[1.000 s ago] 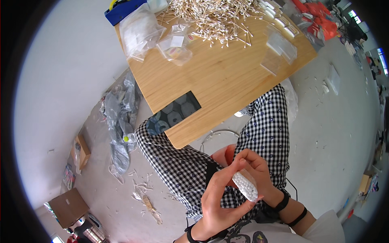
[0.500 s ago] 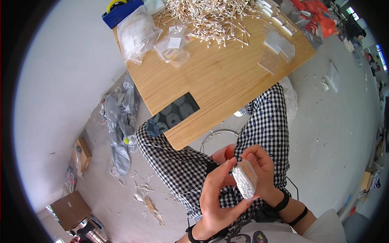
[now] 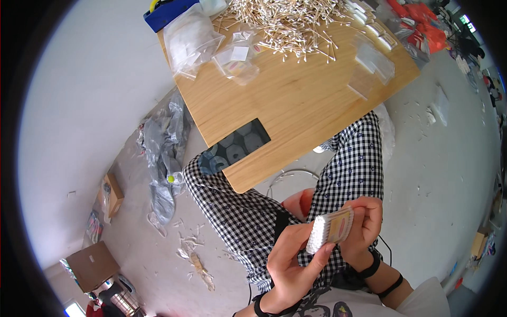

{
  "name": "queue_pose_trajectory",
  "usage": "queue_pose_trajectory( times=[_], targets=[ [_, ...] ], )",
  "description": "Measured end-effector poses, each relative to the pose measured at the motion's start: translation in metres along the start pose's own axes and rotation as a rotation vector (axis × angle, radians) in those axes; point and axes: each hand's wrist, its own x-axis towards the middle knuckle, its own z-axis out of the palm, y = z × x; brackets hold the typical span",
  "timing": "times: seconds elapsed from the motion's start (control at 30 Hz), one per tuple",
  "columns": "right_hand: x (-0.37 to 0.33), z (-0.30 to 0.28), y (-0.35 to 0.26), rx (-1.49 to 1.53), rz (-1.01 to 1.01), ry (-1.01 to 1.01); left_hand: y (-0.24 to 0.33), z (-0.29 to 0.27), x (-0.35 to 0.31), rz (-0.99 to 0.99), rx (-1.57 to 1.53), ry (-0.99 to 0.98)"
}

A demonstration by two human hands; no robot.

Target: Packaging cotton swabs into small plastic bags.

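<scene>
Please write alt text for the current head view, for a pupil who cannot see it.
A person's left grip and right grip hold a small packet of cotton swabs above checked trousers. Ahead, a wooden table bears a heap of loose cotton swabs and clear plastic bags.

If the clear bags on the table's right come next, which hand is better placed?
Probably the right hand: it's nearer the clear bags, on their side, while the left hand has the swab packet in its thumb-and-finger grip.
</scene>
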Motion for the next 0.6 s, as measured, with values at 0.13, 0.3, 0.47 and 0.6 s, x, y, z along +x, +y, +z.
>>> queue_pose_trajectory(
  times=[0.13,0.3,0.47,0.6],
  targets=[
    [0.009,0.000,-0.005,0.058,-0.003,-0.017,-0.009,-0.002,0.003,-0.120,-0.194,-0.010],
    [0.025,0.006,-0.019,0.279,0.025,-0.301,-0.016,-0.006,0.022,-0.323,-0.676,0.135],
    [0.029,0.009,-0.022,0.380,0.377,-0.296,-0.024,-0.009,0.035,-0.336,-0.683,0.183],
    [0.048,0.017,-0.020,0.515,0.517,-0.220,-0.026,-0.015,0.047,-0.332,-0.487,0.139]
  ],
)
